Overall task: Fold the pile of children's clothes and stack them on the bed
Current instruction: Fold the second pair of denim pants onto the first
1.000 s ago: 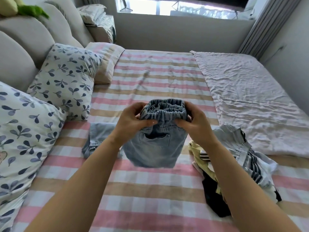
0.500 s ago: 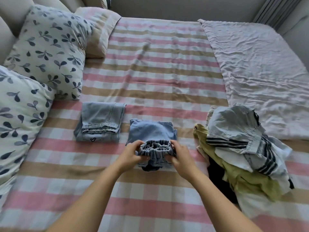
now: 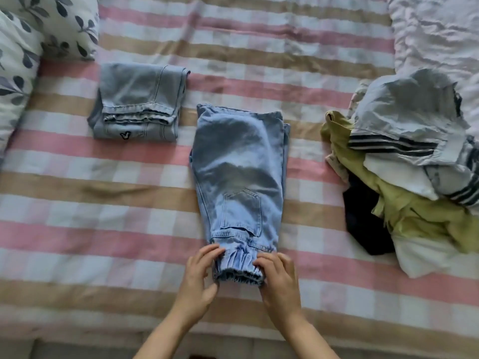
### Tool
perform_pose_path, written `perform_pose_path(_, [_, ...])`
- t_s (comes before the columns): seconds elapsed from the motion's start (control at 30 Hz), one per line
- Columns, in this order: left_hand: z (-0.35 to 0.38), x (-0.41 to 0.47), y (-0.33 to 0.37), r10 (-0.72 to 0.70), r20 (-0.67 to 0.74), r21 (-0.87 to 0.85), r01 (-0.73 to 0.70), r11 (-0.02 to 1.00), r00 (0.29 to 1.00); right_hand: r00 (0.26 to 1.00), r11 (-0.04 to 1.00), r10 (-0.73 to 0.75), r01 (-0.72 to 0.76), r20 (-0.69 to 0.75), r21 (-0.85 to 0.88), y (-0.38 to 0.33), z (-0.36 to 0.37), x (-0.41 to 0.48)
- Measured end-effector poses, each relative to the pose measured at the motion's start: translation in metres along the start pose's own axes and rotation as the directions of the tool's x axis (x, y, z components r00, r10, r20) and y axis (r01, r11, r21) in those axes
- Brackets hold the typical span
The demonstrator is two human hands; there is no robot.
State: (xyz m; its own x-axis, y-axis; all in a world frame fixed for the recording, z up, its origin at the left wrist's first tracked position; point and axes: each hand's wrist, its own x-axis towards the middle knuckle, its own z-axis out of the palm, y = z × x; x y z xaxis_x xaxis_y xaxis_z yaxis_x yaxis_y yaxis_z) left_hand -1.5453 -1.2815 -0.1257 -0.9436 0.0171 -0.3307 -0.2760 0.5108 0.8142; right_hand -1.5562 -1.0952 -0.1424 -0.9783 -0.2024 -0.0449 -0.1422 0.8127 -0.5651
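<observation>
A pair of light blue children's jeans (image 3: 241,172) lies flat on the striped bed (image 3: 103,208), folded lengthwise, elastic waistband nearest me. My left hand (image 3: 201,275) grips the waistband's left end, fingers curled over its top. My right hand (image 3: 278,277) grips the right end the same way. A folded pair of pale denim trousers (image 3: 140,99) with a small black mark lies to the upper left. The unfolded pile (image 3: 404,172) of grey striped, white, yellow-green and dark clothes sits at the right.
Leaf-print pillows (image 3: 31,37) lie along the left edge. A crumpled pale blanket (image 3: 435,32) covers the upper right of the bed. The bed's near edge runs along the bottom of the view.
The jeans were held up in the air, then lowered. They now lie stretched out flat on the bed, with both hands still on the waistband. The view has tilted down and come closer.
</observation>
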Motion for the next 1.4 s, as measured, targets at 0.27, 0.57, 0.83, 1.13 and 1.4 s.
perform_pose_path(0.27, [0.04, 0.0, -0.023, -0.516, -0.198, -0.589, 0.32, 0.742, 0.834, 0.959, 0.91, 0.247, -0.179, -0.142, 0.374, 0.016, 0.035, -0.03])
perform_pose_path(0.57, [0.046, 0.044, -0.021, -0.604, -0.091, -0.479, 0.497, 0.724, 0.792, 0.565, 0.193, 0.728, -0.711, 0.387, 0.676, 0.0, 0.047, 0.004])
perform_pose_path(0.83, [0.063, -0.005, -0.034, -0.625, -0.038, -0.737, 0.401, 0.545, 0.779, 0.571, 0.23, 0.755, -0.69, 0.322, 0.686, -0.008, 0.042, -0.033])
perform_pose_path(1.13, [0.047, 0.0, -0.034, -0.641, -0.008, -0.514, 0.547, 0.661, 0.767, 0.555, 0.361, 0.789, -0.766, 0.265, 0.532, 0.0, 0.03, -0.033])
perform_pose_path(1.4, [-0.033, 0.161, -0.028, -0.357, -0.4, -0.291, 0.253, 0.923, 0.844, 0.741, 0.638, 0.669, -0.54, -0.049, 0.549, 0.049, -0.003, 0.135])
